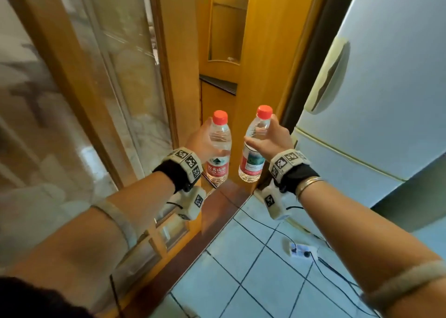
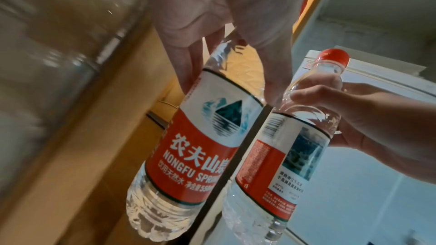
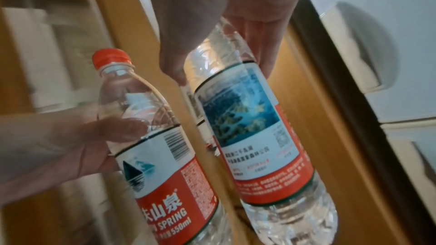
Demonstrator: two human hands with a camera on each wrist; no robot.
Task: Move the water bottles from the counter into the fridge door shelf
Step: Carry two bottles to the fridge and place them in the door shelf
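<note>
Both arms stretched out toward 12 o'clock, wrists roughly level. Left hand (image 1: 205,140) and right hand (image 1: 272,139) each have fingers curled round something, thumbs facing inward, hands close together but not touching.

A lived-in home, at the edge of its kitchen. A pale two-door fridge (image 1: 376,105) with a recessed handle stands shut on a light blue tiled floor (image 1: 260,264). Just left of the fridge is a yellow wooden door frame (image 1: 268,76), and further left a glazed wooden door (image 1: 101,81). A white power strip (image 1: 303,249) with black cables lies on the tiles below the fridge.
</note>
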